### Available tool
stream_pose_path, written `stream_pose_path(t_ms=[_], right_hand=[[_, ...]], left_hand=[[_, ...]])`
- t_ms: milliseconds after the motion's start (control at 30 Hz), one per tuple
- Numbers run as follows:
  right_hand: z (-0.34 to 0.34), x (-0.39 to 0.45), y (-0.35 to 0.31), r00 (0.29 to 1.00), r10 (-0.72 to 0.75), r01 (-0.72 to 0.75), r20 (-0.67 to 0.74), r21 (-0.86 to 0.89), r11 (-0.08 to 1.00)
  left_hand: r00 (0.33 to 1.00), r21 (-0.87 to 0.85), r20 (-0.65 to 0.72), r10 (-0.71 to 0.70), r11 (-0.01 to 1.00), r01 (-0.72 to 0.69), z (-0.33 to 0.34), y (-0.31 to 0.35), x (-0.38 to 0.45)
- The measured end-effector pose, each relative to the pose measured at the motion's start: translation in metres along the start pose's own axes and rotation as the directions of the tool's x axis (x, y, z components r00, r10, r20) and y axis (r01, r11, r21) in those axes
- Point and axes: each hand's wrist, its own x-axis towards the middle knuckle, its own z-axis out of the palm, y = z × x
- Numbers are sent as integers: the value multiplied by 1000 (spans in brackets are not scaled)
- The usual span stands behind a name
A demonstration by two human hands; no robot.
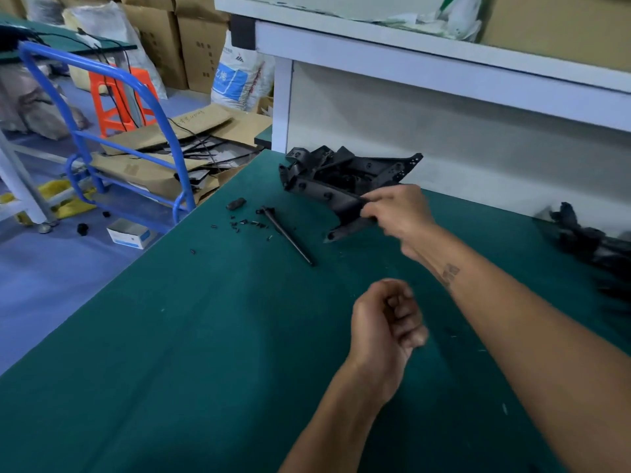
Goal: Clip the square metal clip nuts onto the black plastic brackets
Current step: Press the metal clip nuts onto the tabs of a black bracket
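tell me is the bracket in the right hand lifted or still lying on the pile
Cannot tell. The right hand grips one end of a black bracket, whose far end reaches the bracket pile; whether it rests there is unclear.

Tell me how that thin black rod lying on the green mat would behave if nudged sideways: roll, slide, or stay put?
The black rod looks slender, straight and round, so it would probably roll on the flat green mat. Its wider head end would likely make it curve rather than run straight. It looks stiff and light.

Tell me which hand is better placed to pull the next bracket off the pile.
Right. The right hand already grips a black bracket at the near edge of the pile. The left hand is curled nearer the body, away from the pile.
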Motion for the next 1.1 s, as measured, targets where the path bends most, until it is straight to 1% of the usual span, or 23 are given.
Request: stream_pose_path(t_ms=[67, 133, 200, 267, 367, 433, 467, 500, 567, 600, 633, 667, 700, 733, 767, 800, 867, 900, 967, 1000, 1033, 1067, 1100], right_hand=[[-35, -28, 6, 983, -167, 169, -80, 11, 986], [-68, -66, 20, 938, -290, 306, -189, 61, 950], [-97, -108, 36, 882, -354, 397, -311, 85, 914], [-121, -142, 53, 844, -392, 450, -366, 87, 889], [-148, -181, 82, 857, -384, 452, -344, 140, 881], [-162, -197, 95, 846, -359, 451, -393, 171, 876], [-169, -204, 99, 822, -333, 455, -461, 183, 871], [-174, -209, 100, 783, -303, 462, -544, 182, 868], [-180, -215, 102, 685, -273, 476, -675, 131, 870], [-180, -218, 105, 651, -283, 478, -704, 91, 873], [-176, -221, 107, 628, -299, 481, -718, 56, 875], [-170, -223, 111, 618, -307, 484, -724, 42, 874], [-163, -226, 113, 620, -300, 487, -725, 56, 872], [-154, -228, 114, 627, -282, 491, -726, 87, 867], [-146, -229, 114, 636, -262, 492, -726, 119, 863], [-136, -231, 114, 647, -240, 486, -724, 149, 861], [-117, -235, 110, 688, -231, 490, -688, 206, 847], [-107, -238, 108, 722, -255, 503, -643, 235, 832], [-93, -244, 105, 796, -304, 502, -523, 293, 814], [-91, -248, 106, 834, -302, 474, -462, 318, 821], [-90, -251, 108, 870, -276, 427, -408, 346, 835], [-92, -253, 112, 902, -230, 371, -365, 381, 847], [-95, -256, 116, 925, -179, 317, -336, 418, 852]], left_hand=[[997, -35, 69, -19, 999, 22, 1, 0, -1], [992, -63, 122, -26, 997, 34, 4, -1, -2], [987, -87, 155, -50, 994, 64, 6, -3, -2], [973, -63, 211, -94, 992, 109, 6, -5, -1], [914, 16, 361, -186, 981, 194, 4, -7, -3], [903, 92, 382, -198, 980, 176, 4, -10, -4], [904, 135, 381, -191, 979, 150, 3, -10, -5], [905, 179, 385, -179, 977, 116, 3, -11, -5], [907, 329, 395, -148, 944, 11, 2, -12, -8], [907, 443, 405, -120, 893, -79, 3, -12, -11], [907, 574, 415, -78, 795, -194, 6, -11, -16], [902, 702, 431, -27, 638, -317, 9, -11, -20], [893, 804, 450, 4, 434, -407, 14, -11, -25], [890, 864, 456, 10, 233, -446, 19, -12, -31], [895, 891, 446, 2, 94, -444, 27, -14, -37], [904, 903, 427, -4, 43, -427, 35, -17, -43], [903, 904, 427, 45, 21, -428, 53, -28, -52], [888, 893, 447, 107, 11, -450, 61, -34, -55], [837, 867, 487, 248, -22, -498, 70, -41, -57], [805, 855, 512, 300, -87, -511, 70, -41, -55], [774, 838, 546, 321, -199, -509, 66, -40, -53], [757, 811, 577, 306, -318, -491, 61, -38, -51], [761, 785, 591, 268, -405, -468, 56, -35, -50]])
